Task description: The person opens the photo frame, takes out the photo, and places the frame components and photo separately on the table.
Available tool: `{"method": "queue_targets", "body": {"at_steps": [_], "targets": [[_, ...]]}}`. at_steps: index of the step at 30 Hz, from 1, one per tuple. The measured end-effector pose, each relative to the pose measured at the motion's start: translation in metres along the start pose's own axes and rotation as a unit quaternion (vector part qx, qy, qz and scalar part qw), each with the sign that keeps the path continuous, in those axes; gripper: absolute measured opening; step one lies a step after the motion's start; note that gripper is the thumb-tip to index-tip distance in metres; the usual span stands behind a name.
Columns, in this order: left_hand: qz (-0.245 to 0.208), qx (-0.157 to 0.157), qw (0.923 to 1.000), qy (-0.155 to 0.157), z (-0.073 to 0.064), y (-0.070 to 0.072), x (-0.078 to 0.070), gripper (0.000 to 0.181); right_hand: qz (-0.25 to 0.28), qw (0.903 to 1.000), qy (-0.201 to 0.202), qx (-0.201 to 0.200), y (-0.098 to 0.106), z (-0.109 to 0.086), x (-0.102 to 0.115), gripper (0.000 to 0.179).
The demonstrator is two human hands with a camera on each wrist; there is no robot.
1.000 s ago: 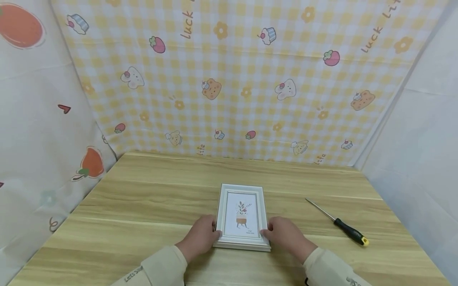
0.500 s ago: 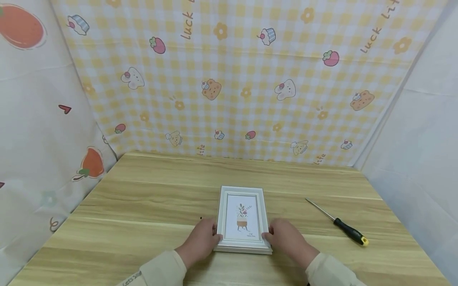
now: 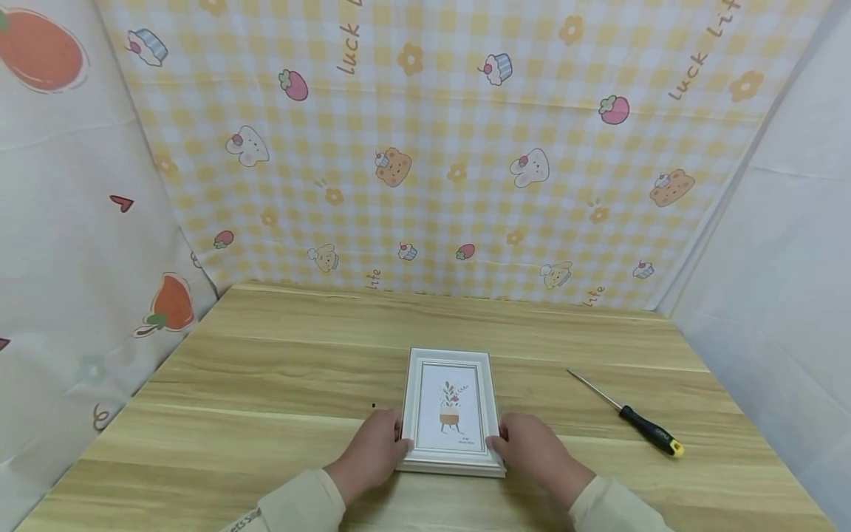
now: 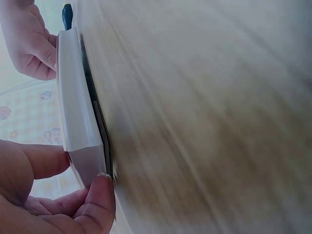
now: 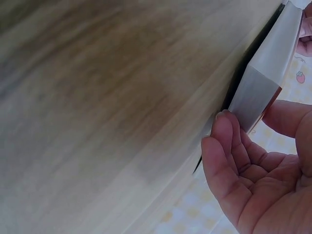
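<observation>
A white picture frame point(image 3: 414, 414) lies face up, with a print of a potted plant behind its window. My left hand point(image 3: 374, 447) grips its left edge near the front corner, thumb on the face. On the opposite edge my right hand point(image 3: 535, 451) grips in the same way. Both wrist views show the thick side of the frame point(image 4: 78, 92) between thumb and curled fingers. A dark backing piece point(image 4: 101, 126) shows beneath it, close over the table. In the right wrist view the right hand's fingertips point(image 5: 223, 119) are at the frame's underside.
A screwdriver point(image 3: 648, 430) with a black and yellow handle lies on the wooden table point(image 3: 266, 355) to the right. A tiny black piece point(image 3: 374, 406) lies left of the frame. Patterned cloth point(image 3: 425, 111) hangs behind the table.
Both hands have drawn the picture frame slightly toward the person, keeping their grip. The tiny black piece beside the left hand has come into view. The screwdriver has stayed put.
</observation>
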State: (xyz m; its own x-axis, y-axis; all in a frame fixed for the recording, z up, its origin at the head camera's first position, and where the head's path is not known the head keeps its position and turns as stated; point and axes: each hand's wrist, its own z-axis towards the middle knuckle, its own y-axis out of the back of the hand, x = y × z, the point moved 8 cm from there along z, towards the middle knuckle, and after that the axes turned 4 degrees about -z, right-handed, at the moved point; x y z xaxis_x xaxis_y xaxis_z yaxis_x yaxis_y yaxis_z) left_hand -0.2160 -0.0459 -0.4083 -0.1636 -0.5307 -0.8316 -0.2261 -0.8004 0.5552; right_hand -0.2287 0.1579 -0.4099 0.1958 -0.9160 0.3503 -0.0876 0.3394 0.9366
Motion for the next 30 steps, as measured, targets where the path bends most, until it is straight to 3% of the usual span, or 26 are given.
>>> {"method": "queue_targets", "body": {"at_steps": [15, 30], "targets": [[0.009, -0.011, 0.9996, 0.023, -0.002, 0.007, -0.004, 0.022, -0.003, 0.9998, 0.01, -0.015, 0.014, -0.007, 0.01, 0.033], [0.026, -0.022, 0.9991, 0.025, -0.005, 0.012, -0.009, 0.023, -0.01, 0.9998, -0.003, -0.014, 0.018, -0.008, 0.012, 0.031]]}}
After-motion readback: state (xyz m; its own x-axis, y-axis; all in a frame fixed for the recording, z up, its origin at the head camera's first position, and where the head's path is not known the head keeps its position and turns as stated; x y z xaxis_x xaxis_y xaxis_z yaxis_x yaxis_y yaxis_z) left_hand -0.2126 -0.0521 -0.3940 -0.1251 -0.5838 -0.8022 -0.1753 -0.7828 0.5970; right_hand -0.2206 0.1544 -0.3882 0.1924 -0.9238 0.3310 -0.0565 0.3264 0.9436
